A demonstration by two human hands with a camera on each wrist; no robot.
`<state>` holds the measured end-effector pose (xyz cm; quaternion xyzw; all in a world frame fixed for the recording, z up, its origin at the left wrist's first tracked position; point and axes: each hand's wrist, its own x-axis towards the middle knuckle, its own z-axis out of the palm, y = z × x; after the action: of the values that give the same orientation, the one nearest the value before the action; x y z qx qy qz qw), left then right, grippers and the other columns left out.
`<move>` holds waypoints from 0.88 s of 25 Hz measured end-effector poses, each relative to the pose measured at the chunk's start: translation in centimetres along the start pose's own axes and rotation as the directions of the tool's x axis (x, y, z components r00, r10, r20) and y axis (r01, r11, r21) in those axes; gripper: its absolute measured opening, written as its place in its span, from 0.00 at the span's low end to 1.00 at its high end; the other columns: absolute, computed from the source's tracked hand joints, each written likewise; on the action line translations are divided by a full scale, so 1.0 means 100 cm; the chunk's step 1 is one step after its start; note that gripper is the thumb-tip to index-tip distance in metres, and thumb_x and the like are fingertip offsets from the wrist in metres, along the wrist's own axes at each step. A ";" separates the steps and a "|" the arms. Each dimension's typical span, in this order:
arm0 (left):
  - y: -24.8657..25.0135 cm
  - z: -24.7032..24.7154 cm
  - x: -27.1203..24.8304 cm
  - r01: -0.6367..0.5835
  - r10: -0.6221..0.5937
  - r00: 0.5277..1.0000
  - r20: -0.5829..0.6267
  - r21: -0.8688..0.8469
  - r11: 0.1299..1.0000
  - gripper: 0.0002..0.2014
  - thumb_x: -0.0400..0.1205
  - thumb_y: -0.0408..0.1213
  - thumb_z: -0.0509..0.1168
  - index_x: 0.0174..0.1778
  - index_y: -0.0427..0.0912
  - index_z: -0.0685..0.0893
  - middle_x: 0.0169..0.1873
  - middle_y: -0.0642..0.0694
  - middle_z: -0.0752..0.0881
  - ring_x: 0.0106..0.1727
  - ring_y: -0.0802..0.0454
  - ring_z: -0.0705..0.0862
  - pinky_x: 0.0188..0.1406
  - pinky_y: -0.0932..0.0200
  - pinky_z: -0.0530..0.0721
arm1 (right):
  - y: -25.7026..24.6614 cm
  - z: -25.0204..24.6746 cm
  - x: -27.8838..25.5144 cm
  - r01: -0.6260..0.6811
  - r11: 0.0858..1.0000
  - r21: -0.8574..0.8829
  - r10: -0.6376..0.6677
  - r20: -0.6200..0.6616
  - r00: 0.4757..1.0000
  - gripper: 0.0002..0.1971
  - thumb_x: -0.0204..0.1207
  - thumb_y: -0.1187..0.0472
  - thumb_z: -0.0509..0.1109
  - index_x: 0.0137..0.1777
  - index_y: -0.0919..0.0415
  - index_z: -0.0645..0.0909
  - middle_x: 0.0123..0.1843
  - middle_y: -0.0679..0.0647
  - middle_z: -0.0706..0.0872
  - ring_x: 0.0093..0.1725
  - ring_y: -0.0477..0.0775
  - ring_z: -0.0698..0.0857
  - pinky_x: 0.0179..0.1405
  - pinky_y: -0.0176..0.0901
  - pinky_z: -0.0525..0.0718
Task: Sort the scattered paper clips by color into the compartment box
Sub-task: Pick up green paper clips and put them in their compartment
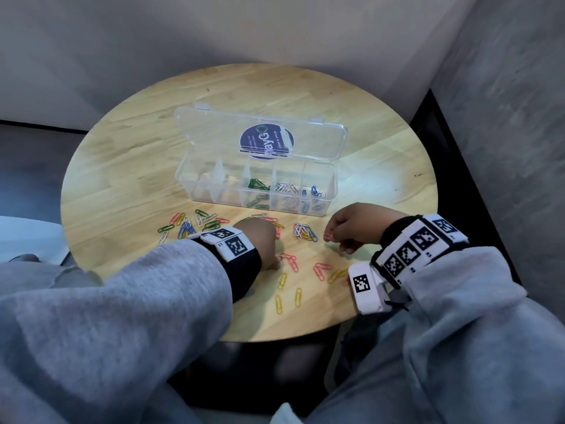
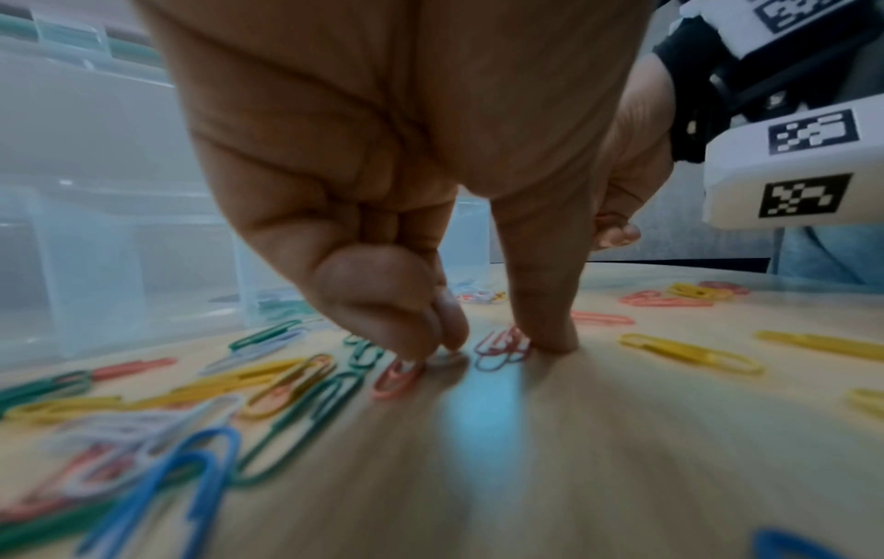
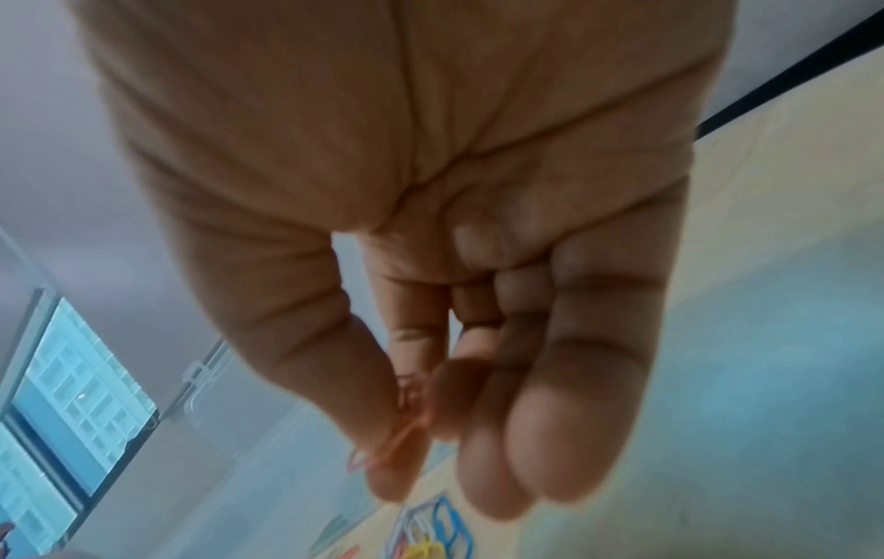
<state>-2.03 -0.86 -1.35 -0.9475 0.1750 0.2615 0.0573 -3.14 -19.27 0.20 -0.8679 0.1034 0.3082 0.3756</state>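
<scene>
The round wooden counter (image 1: 128, 154) is carrying the clear compartment box (image 1: 333, 182), lying open with green, white and blue clips sitting in separate compartments. Loose paper clips (image 1: 195, 223) are lying scattered just in front of it. The left hand (image 1: 260, 240), its grip pinching at a white clip (image 2: 447, 357), is pressing fingertips onto the counter. The right hand (image 1: 354, 228) is hovering nearby, grasping a pink clip (image 1: 327, 236) between thumb and forefinger.

dim, cool light | table (image 1: 305, 87) glare | wrist views blurred
</scene>
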 end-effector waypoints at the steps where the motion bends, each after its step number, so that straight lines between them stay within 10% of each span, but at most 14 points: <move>1: 0.002 0.000 0.000 0.009 -0.009 1.000 0.013 0.001 1.000 0.19 0.77 0.49 0.69 0.51 0.36 0.84 0.30 0.47 0.74 0.42 0.46 0.78 0.41 0.58 0.74 | 0.001 0.000 0.000 -0.025 0.999 0.047 0.025 0.017 1.000 0.10 0.77 0.72 0.61 0.38 0.64 0.80 0.25 0.54 0.82 0.25 0.49 0.83 0.25 0.33 0.85; 8: 0.002 -0.002 0.003 0.047 -0.039 0.996 0.084 -0.092 0.995 0.09 0.76 0.45 0.70 0.40 0.42 0.83 0.29 0.47 0.78 0.41 0.47 0.79 0.39 0.59 0.75 | 0.003 0.008 0.001 -0.061 0.959 0.278 0.037 0.092 0.995 0.12 0.77 0.76 0.54 0.36 0.64 0.72 0.31 0.60 0.75 0.29 0.55 0.80 0.18 0.34 0.79; 16: -0.005 -0.005 -0.001 -0.013 0.020 0.999 0.036 -0.178 0.984 0.10 0.75 0.35 0.69 0.51 0.40 0.88 0.47 0.45 0.88 0.48 0.47 0.84 0.38 0.61 0.76 | 0.003 0.013 -0.005 -0.018 0.908 -0.419 0.029 0.021 0.999 0.13 0.69 0.53 0.75 0.34 0.53 0.73 0.31 0.47 0.77 0.31 0.47 0.74 0.33 0.39 0.71; 22: -0.029 -0.021 -0.005 -0.065 0.089 0.996 0.005 -0.651 0.757 0.08 0.72 0.31 0.73 0.31 0.47 0.82 0.27 0.49 0.84 0.24 0.60 0.79 0.31 0.68 0.77 | -0.006 0.033 -0.011 -0.026 0.867 -0.498 0.027 -0.004 1.000 0.18 0.64 0.49 0.78 0.47 0.60 0.84 0.45 0.53 0.90 0.47 0.55 0.87 0.44 0.45 0.82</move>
<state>-0.38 1.58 0.79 -0.8958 0.1113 0.3247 -0.2822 -5.31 -16.58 -0.48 -0.9335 0.0319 0.3307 0.1349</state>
